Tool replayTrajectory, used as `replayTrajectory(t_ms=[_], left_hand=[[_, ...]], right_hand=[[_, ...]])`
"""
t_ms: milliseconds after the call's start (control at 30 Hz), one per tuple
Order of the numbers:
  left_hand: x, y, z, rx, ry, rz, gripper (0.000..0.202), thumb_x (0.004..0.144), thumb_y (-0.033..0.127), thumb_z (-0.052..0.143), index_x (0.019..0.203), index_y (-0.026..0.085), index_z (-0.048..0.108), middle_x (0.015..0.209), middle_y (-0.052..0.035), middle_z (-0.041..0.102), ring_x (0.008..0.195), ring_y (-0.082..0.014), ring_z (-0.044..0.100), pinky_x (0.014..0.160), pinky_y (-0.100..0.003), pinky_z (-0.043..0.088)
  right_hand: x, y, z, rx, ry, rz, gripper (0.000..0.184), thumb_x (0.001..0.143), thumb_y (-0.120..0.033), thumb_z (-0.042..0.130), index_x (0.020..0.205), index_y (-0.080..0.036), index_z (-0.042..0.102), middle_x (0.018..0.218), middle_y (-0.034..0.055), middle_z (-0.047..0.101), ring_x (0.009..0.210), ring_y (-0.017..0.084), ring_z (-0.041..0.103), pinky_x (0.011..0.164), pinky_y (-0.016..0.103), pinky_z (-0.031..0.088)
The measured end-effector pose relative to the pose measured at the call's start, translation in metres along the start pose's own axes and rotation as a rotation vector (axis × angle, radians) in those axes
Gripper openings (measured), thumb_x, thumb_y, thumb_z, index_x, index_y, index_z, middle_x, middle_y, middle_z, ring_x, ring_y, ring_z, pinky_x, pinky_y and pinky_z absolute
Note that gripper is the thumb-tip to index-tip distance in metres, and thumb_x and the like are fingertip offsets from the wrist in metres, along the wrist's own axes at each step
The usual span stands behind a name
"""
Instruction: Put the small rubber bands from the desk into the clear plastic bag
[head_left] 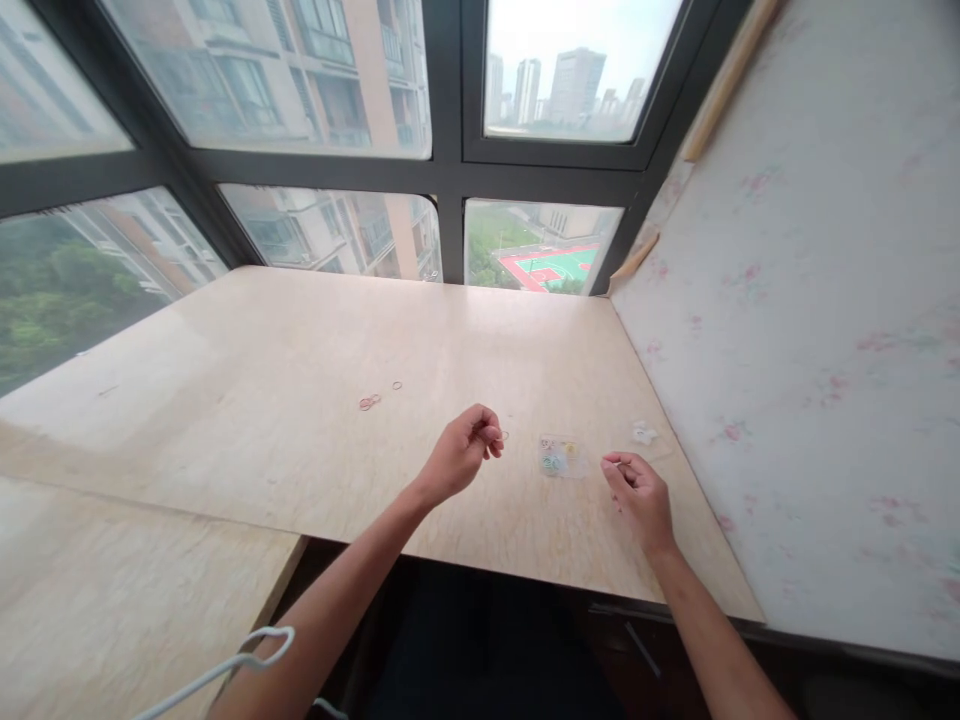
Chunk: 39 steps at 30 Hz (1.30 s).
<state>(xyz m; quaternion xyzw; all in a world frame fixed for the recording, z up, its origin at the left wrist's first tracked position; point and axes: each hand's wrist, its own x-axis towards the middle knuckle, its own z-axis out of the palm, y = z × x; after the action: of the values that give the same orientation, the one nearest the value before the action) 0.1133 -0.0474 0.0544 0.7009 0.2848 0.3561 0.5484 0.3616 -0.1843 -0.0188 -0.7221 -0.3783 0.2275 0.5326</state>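
Observation:
Just left of the clear plastic box (571,468), my left hand (469,450) is closed in a pinch. A thin small elastic band (505,436) loops out from its fingertips. My right hand (639,492) is on the other side of the box, thumb and fingers pressed together; whatever may be between them is too small to make out. Inside the box are little coloured pieces, greenish, yellow and reddish, in separate spots. Farther left on the tabletop lie a small cluster of reddish bands (366,404) and a single dark band (397,385).
A small white object (643,432) lies near the floral-papered wall (840,400). The pale tabletop (337,480) runs back to dark-framed windows (450,230). A white cable (247,655) crosses at lower left, near my left forearm.

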Motion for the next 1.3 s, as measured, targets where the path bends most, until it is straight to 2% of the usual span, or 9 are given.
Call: replayTrajectory(t_ms=[133, 233, 333, 567, 800, 933, 1033, 1200, 1300], left_hand=[[0.013, 0.0, 0.047, 0.165, -0.067, 0.096, 0.016, 0.085, 0.008, 0.045, 0.08, 0.018, 0.056, 0.071, -0.0017, 0.066, 0.068, -0.0129, 0.063, 0.064, -0.025, 0.05], [0.026, -0.002, 0.071, 0.374, -0.097, 0.169, 0.016, 0.087, 0.011, 0.05, 0.088, 0.019, 0.063, 0.083, -0.004, 0.071, 0.077, -0.0159, 0.065, 0.072, -0.029, 0.051], [0.038, -0.009, 0.086, 0.565, -0.131, 0.219, 0.014, 0.09, 0.016, 0.053, 0.093, 0.02, 0.067, 0.088, -0.0052, 0.072, 0.082, -0.0182, 0.065, 0.076, -0.032, 0.05], [0.051, -0.034, 0.097, 0.717, -0.175, 0.236, 0.018, 0.091, 0.018, 0.052, 0.097, 0.02, 0.069, 0.087, -0.0067, 0.071, 0.084, -0.019, 0.065, 0.075, -0.031, 0.049], [0.056, -0.04, 0.101, 0.662, -0.112, 0.224, 0.017, 0.09, 0.023, 0.058, 0.103, 0.021, 0.068, 0.093, -0.0062, 0.072, 0.086, -0.0185, 0.065, 0.08, -0.032, 0.05], [0.053, -0.043, 0.089, 0.589, -0.005, 0.253, 0.017, 0.091, 0.024, 0.054, 0.102, 0.021, 0.067, 0.096, -0.0062, 0.072, 0.086, -0.0183, 0.065, 0.08, -0.033, 0.051], [0.041, -0.052, 0.065, 0.557, 0.073, 0.219, 0.017, 0.091, 0.023, 0.053, 0.098, 0.021, 0.067, 0.095, -0.0056, 0.072, 0.083, -0.0181, 0.064, 0.077, -0.033, 0.052], [-0.008, -0.071, 0.007, 0.559, 0.202, 0.028, 0.014, 0.088, 0.027, 0.055, 0.092, 0.022, 0.068, 0.09, -0.0053, 0.072, 0.077, -0.0188, 0.066, 0.074, -0.034, 0.053], [-0.042, -0.074, -0.022, 0.513, 0.308, -0.051, 0.016, 0.089, 0.031, 0.054, 0.094, 0.022, 0.067, 0.095, -0.0056, 0.072, 0.086, -0.0209, 0.067, 0.078, -0.035, 0.054]], right_hand=[[0.001, -0.002, 0.001, 0.06, 0.01, 0.017, 0.03, 0.079, -0.048, 0.063, 0.086, -0.019, 0.059, 0.049, -0.0075, 0.042, 0.039, 0.01, 0.037, 0.036, 0.021, 0.031], [0.002, -0.003, 0.001, 0.081, 0.002, 0.012, 0.03, 0.08, -0.048, 0.062, 0.085, -0.019, 0.059, 0.047, -0.0079, 0.04, 0.038, 0.01, 0.036, 0.035, 0.021, 0.03], [0.002, -0.001, 0.001, 0.096, -0.004, 0.006, 0.03, 0.08, -0.048, 0.063, 0.086, -0.019, 0.059, 0.047, -0.008, 0.04, 0.038, 0.01, 0.037, 0.035, 0.021, 0.029], [0.004, 0.004, 0.001, 0.062, 0.001, -0.014, 0.027, 0.082, -0.046, 0.06, 0.085, -0.019, 0.06, 0.049, -0.0075, 0.04, 0.041, 0.01, 0.037, 0.037, 0.022, 0.03], [0.004, 0.003, 0.001, 0.059, 0.014, -0.01, 0.029, 0.081, -0.048, 0.061, 0.085, -0.019, 0.06, 0.049, -0.0073, 0.041, 0.04, 0.011, 0.038, 0.038, 0.022, 0.032], [0.003, 0.003, 0.001, 0.063, 0.008, -0.01, 0.028, 0.082, -0.047, 0.061, 0.084, -0.019, 0.06, 0.049, -0.0076, 0.04, 0.04, 0.01, 0.037, 0.038, 0.022, 0.031], [0.002, 0.003, 0.0, 0.065, 0.01, -0.009, 0.027, 0.081, -0.046, 0.061, 0.085, -0.019, 0.06, 0.049, -0.0073, 0.041, 0.041, 0.01, 0.038, 0.038, 0.021, 0.031], [0.001, 0.002, -0.001, 0.068, 0.008, -0.003, 0.026, 0.082, -0.045, 0.061, 0.085, -0.019, 0.06, 0.05, -0.0075, 0.04, 0.043, 0.01, 0.038, 0.038, 0.021, 0.03], [0.0, 0.0, -0.001, 0.058, 0.003, 0.004, 0.026, 0.082, -0.045, 0.062, 0.086, -0.019, 0.06, 0.049, -0.0078, 0.04, 0.042, 0.01, 0.037, 0.038, 0.021, 0.03]])
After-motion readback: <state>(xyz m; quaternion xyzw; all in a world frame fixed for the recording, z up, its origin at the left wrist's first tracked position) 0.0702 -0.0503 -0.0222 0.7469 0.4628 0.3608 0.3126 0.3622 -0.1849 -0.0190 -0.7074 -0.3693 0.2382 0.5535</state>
